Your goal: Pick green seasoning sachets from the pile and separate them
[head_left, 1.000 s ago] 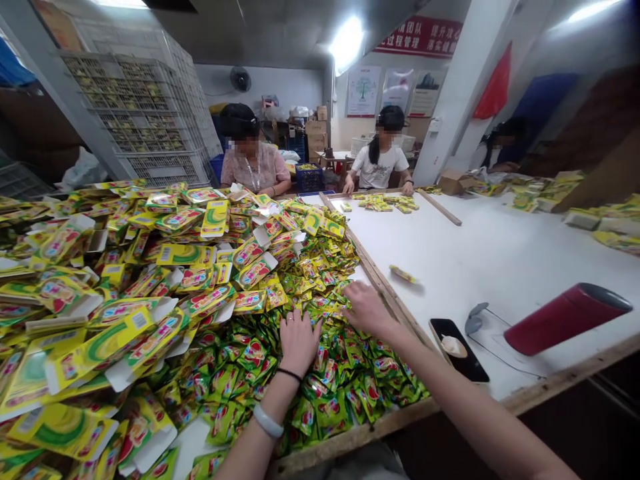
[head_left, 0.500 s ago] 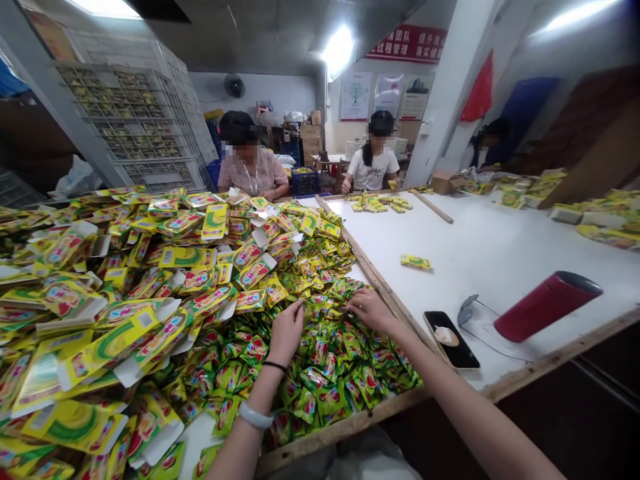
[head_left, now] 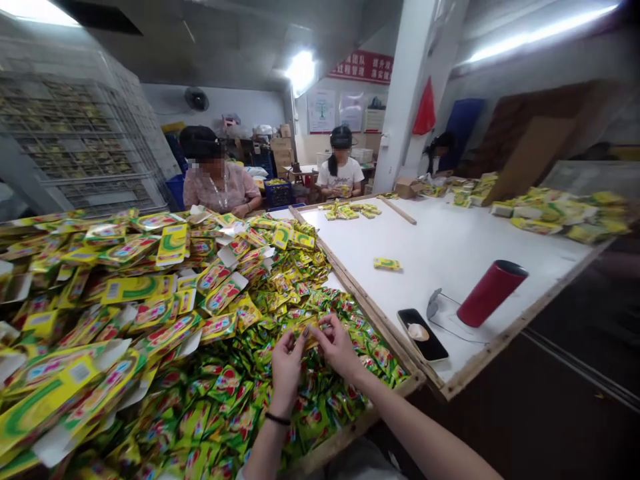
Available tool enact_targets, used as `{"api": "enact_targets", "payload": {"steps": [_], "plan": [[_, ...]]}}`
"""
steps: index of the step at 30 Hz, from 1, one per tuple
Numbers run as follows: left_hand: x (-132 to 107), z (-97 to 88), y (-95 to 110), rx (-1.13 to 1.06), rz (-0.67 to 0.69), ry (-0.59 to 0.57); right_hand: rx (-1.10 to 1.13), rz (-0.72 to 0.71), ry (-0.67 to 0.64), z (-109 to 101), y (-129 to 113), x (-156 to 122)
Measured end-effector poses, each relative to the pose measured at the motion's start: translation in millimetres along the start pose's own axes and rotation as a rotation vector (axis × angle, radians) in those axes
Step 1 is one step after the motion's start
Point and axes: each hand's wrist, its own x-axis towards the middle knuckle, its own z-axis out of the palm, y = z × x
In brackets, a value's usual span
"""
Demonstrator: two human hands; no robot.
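Note:
My left hand and my right hand are raised together just above a heap of small green and yellow sachets. Their fingertips pinch a few sachets between them. A large pile of flat yellow cartons with white flaps lies to the left of the sachets. Both wrists come in from the bottom edge.
A wooden strip divides the sachets from a white table holding a lone packet, a phone, a red cylinder and packed boxes. Two people sit at the far end. Stacked crates stand at left.
Both hands lifted off the heap and came together, now pinching sachets between the fingertips. The view swung to the right, showing more of the white table's edge.

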Motion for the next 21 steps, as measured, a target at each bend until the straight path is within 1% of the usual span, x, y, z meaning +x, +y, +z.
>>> {"api": "enact_targets", "payload": {"steps": [3, 5, 7, 10, 12, 14, 17, 19, 21], "plan": [[7.0, -9.3, -8.0, -0.044, -0.039, 0.059, -0.076, -0.033, -0.007, -33.0, 3.7, 22.5], [13.9, -11.5, -12.0, -0.063, -0.053, 0.117, -0.135, -0.060, 0.012, -47.3, 3.2, 32.4], [19.8, -9.9, -16.4, -0.073, -0.068, 0.146, -0.203, -0.101, -0.006, -51.0, 0.5, 30.8], [24.3, -5.8, -27.3, -0.057, -0.088, 0.122, -0.337, -0.187, -0.048, -49.1, -4.5, 16.8], [24.8, -5.0, -36.7, 0.010, -0.098, 0.113, -0.438, -0.233, -0.022, -58.5, -7.2, 14.1], [23.9, -5.4, -44.6, 0.109, -0.099, 0.120, -0.534, -0.238, 0.078, -84.3, -10.7, 22.9], [20.9, -5.7, -48.9, 0.214, -0.082, 0.132, -0.653, -0.182, 0.288, -143.7, -21.2, 53.1], [19.6, -6.1, -49.0, 0.232, -0.073, 0.128, -0.716, -0.177, 0.362, -183.3, -34.3, 77.3], [20.8, -8.5, -51.4, 0.229, -0.084, 0.130, -0.772, -0.195, 0.449, -214.6, -54.4, 99.5]]}}
